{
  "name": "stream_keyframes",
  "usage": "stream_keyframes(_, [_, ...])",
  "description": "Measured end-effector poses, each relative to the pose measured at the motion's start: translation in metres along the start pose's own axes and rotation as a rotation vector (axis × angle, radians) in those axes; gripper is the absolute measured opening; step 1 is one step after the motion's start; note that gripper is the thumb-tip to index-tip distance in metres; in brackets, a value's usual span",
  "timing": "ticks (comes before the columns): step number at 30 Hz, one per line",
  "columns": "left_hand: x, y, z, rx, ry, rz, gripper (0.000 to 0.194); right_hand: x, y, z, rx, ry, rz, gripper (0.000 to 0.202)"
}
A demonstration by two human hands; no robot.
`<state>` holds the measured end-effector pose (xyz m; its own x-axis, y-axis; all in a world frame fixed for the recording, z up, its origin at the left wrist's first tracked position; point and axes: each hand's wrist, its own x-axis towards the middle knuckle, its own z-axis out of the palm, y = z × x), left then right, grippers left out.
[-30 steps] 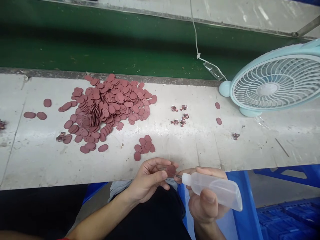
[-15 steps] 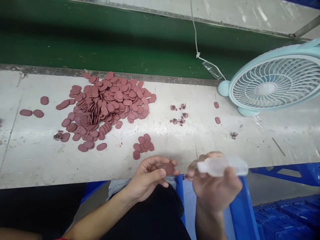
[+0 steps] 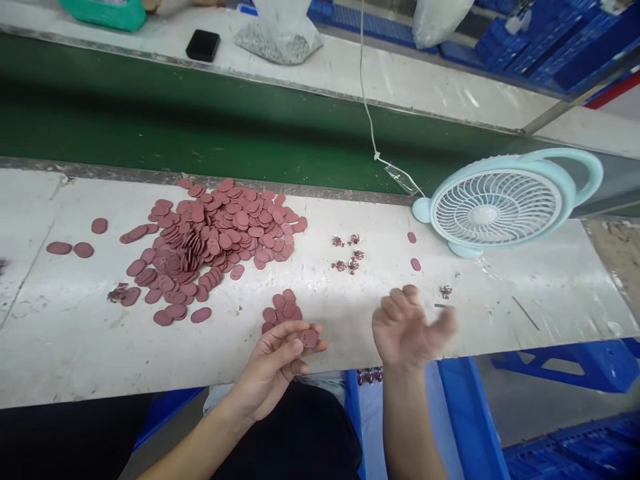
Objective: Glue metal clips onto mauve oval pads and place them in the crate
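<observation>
My left hand (image 3: 273,363) pinches a reddish-brown oval disc (image 3: 309,339) between thumb and fingers, just above the table's front edge. Small dark holes show in the disc. To the right, my right hand (image 3: 407,327) is raised, smeared by motion, with its fingers half curled and the thumb spread away. Nothing shows in it. Behind my left hand lies a small cluster of like discs (image 3: 283,310), partly covered by the fingers. A big heap of these discs (image 3: 225,227) spreads over the table (image 3: 330,300) at left. Several small dark-red, shiny pieces (image 3: 354,257) lie right of the heap.
A light blue fan (image 3: 495,207) stands at the right, its white cord (image 3: 367,100) running up. Two loose discs (image 3: 413,251) lie before it. A blue bin (image 3: 463,407) is below the front edge. Behind the green belt (image 3: 200,127) sits a clear bag (image 3: 280,40).
The translucent bottle has left my right hand and is out of sight; that hand's thumb has spread. My left hand keeps the disc. The view has tilted up, showing the back shelf.
</observation>
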<state>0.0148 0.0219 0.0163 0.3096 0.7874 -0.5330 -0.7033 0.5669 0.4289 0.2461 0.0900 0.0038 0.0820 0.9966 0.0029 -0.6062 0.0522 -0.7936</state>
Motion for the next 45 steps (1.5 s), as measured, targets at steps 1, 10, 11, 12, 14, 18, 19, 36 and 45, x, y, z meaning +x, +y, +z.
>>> stream_keyframes(1, [-0.001,0.002,0.0,-0.002,0.011,0.007,0.019,0.009,0.006,0.011,-0.296,-0.002,-0.049,0.037])
stream_keyframes(10, [-0.009,0.015,0.004,0.017,0.054,0.037,0.022,0.082,0.059,0.028,-1.938,-0.379,-0.214,0.06])
stream_keyframes(11, [-0.01,0.015,0.003,0.015,0.067,0.044,0.022,0.075,0.06,0.026,-1.937,-0.376,-0.211,0.06])
stream_keyframes(12, [-0.011,0.016,0.002,0.01,0.08,0.047,0.022,0.064,0.06,0.023,-1.943,-0.375,-0.205,0.061])
stream_keyframes(14, [-0.012,0.017,-0.001,0.002,0.099,0.045,0.022,0.038,0.058,0.017,-1.959,-0.366,-0.183,0.064])
stream_keyframes(18, [-0.012,0.018,-0.006,0.021,0.09,0.031,0.021,-0.009,0.05,0.01,-1.985,-0.34,-0.131,0.066])
stream_keyframes(19, [-0.012,0.018,-0.007,0.027,0.084,0.031,0.021,-0.016,0.047,0.009,-1.986,-0.333,-0.128,0.065])
stream_keyframes(36, [-0.013,0.005,-0.006,0.01,0.043,0.05,0.021,-0.005,0.027,0.029,-1.696,-0.454,-0.109,0.02])
stream_keyframes(45, [-0.009,0.0,-0.003,0.073,0.041,0.114,0.021,-0.054,-0.02,0.069,-0.679,-0.252,0.295,0.016])
